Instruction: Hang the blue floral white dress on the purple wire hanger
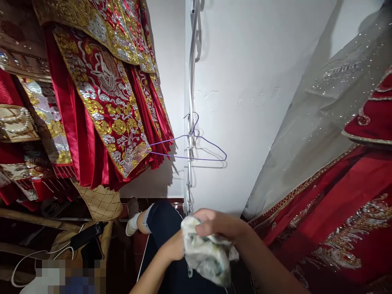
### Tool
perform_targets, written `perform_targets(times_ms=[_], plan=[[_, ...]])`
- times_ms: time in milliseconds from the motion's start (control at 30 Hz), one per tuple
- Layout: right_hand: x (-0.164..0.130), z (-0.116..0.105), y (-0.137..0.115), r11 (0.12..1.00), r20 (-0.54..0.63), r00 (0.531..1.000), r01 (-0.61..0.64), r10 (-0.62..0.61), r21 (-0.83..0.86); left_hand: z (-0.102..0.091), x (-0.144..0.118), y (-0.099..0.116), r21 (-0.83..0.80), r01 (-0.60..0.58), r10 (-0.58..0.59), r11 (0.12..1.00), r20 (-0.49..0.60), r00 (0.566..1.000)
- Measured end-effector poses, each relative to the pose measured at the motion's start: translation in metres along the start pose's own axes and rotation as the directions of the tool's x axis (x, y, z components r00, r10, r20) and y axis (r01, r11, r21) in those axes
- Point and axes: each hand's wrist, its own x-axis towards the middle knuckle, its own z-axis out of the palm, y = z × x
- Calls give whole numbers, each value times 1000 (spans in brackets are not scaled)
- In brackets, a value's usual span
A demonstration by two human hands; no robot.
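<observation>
A crumpled white cloth (206, 256) with grey-green and yellowish patches is bunched in front of my lap, slightly blurred. My right hand (219, 223) grips it from above, thumb and fingers closed on its upper edge. On the other side my left hand (176, 246) reaches in behind the cloth, which hides its fingers. Beyond my hands, a thin purple clothes hanger (199, 159) hangs bare from a white vertical strip with hooks (190, 81) on the wall.
Red embroidered garments (113, 102) with gold and silver work hang at left. On the right are a sparkling white sheer gown (306, 122) and a beaded red garment (337, 228). A wooden frame (39, 220), a black phone-like object (87, 236) and a white cable (29, 255) lie lower left.
</observation>
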Motion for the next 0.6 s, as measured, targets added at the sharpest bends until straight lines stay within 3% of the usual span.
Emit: perform_targets(times_ms=[67, 100, 133, 167, 200, 267, 300, 333, 400, 433, 467, 600], plan=[[-8, -13, -13, 989, -111, 991, 59, -74, -138, -12, -4, -6, 28, 28, -28, 999, 11, 1000], [-12, -19, -20, 960, -220, 960, 112, -171, -256, -21, -3, -2, 54, 28, -31, 998, 40, 999], [-15, -23, -27, 903, -341, 887, 166, -312, -396, -28, 0, 5, 104, 13, -20, 994, 68, 997], [-15, -27, -33, 820, -437, 765, 202, -474, -536, -34, 5, 14, 172, -20, 4, 985, 94, 996], [-14, -29, -39, 726, -487, 611, 221, -624, -652, -38, 10, 24, 251, -68, 41, 966, 112, 993], [-3, -32, -48, 581, -504, 310, 259, -806, -771, -38, 20, 45, 415, -152, 116, 897, 111, 987], [7, -35, -52, 545, -501, 217, 294, -838, -785, -35, 24, 53, 484, -178, 149, 857, 97, 984], [19, -41, -55, 526, -500, 167, 331, -850, -783, -31, 27, 59, 542, -196, 173, 817, 93, 980], [48, -60, -58, 512, -490, 158, 369, -857, -776, -24, 31, 65, 630, -209, 188, 747, 102, 977], [63, -73, -58, 513, -474, 198, 354, -858, -782, -22, 32, 65, 664, -204, 181, 719, 104, 978], [78, -88, -56, 522, -466, 239, 319, -852, -791, -21, 32, 64, 693, -190, 168, 696, 100, 981], [111, -142, -39, 562, -464, 494, 62, -735, -825, -33, 28, 46, 771, -66, 76, 633, 24, 997]])
